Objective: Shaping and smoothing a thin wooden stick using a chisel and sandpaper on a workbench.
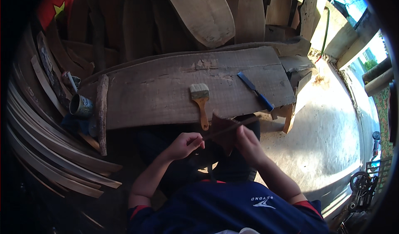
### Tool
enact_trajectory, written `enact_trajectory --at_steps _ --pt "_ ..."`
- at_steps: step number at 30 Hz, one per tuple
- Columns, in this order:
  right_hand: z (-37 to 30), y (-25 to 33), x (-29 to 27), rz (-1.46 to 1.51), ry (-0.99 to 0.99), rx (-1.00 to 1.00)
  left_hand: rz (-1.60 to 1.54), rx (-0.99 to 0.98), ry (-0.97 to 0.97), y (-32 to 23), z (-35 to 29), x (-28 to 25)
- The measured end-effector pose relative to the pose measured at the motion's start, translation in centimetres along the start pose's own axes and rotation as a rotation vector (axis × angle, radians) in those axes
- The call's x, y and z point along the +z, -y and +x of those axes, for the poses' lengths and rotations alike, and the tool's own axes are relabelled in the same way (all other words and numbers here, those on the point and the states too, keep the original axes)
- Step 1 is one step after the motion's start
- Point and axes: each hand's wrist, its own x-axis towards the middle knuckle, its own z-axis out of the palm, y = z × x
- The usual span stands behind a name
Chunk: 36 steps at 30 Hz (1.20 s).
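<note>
My left grip pinching thin stick, right grip clasping it, brown sheet between; slack pinch could spin stick!

Readable stuff, kinda slim: nearest the right-hand fingers, a short white word and pointed white logo sit upside down on the navy, red-trimmed fabric shirt. Way left of the left-hand fingers, a dark round can has pale print, tough to make out.
</note>
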Motion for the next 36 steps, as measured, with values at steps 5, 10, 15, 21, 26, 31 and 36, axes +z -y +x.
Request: enact_trajectory --at_steps 5,10,15,21,26,31,36 --pt "0.2 -2.0 -0.9 0.032 0.071 -0.136 -0.024 0.075 0.015 0.5 1.4 0.4" --pt "2.4 -4.4 -0.3 0.516 0.002 -0.348 0.052 0.092 -0.233 1.6 2.7 3.2" --pt "2.6 -6.0 2.0 0.714 -0.061 -0.356 0.25 -0.003 -0.346 0.7 0.0 2.8" --pt "3.4 -5.5 1.1 0.841 0.134 -0.311 0.189 -0.139 -0.486 2.8 -3.0 -0.9" --pt "3.9 -7.0 3.7 0.914 0.036 -0.291 0.247 0.173 -0.606 1.5 0.2 1.4" --pt "3.3 -1.8 -0.8 0.802 0.199 -0.558 0.25 -0.006 -0.523 0.3 -0.1 0.0" --pt "4.1 -4.0 1.9 0.819 0.015 -0.46 0.274 0.028 -0.527 -1.1 1.9 0.9"
